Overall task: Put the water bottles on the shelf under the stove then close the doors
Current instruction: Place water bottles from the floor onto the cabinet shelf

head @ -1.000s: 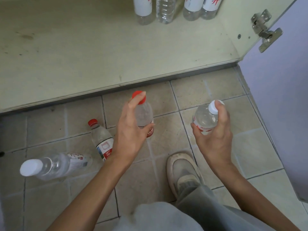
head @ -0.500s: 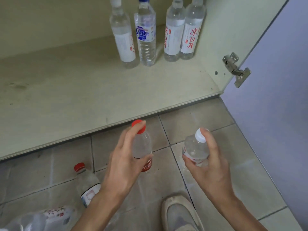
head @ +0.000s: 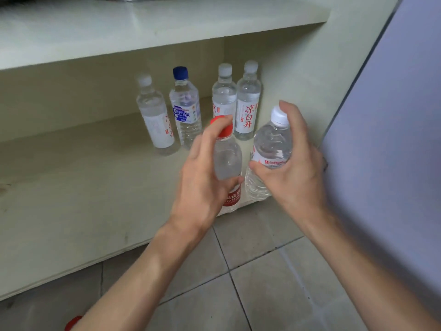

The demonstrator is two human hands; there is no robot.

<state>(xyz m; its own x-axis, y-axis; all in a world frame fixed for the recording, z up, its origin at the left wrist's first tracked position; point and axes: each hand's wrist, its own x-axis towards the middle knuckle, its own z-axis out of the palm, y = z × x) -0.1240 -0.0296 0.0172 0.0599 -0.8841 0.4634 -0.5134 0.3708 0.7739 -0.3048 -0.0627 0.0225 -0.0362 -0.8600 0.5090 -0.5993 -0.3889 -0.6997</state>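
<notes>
the left grip (head: 205, 177), a bare hand, is curled round the red-capped bottle (head: 228, 161): the forefinger lies along the red cap, the thumb crosses the front of the clear body just above the label, and the palm covers the bottle's left side. the bottle stands upright over the front edge of the shelf (head: 83, 187); whether its base touches the board cannot be told. its red label carries white characters, of which "山" and the letters "fu sprin" can be read; the rest is hidden by the thumb.

the right grip (head: 293, 177) is wrapped round the white-capped bottle (head: 272, 144), forefinger over the cap, thumb pressed on the label, the other fingers behind. this bottle is upright too, just beside the red-capped one and to its right, near the shelf's front right corner. its label shows red "wahah", cut off by the hand.

behind both, toward the back of the shelf, four bottles stand in a row. the left bottle (head: 156, 118) has a white cap and a white label with red writing too blurred to read. the blue-capped bottle (head: 185, 111) has a blue and white label, its characters unclear. the third bottle (head: 224, 91) is partly hidden by the left grip's forefinger. the fourth bottle (head: 248, 103) touches it and reads "京白开" in red down a white label.

the open door (head: 393, 139) fills the right side. a red cap (head: 74, 322) shows at the bottom edge on the tiled floor (head: 262, 283).
</notes>
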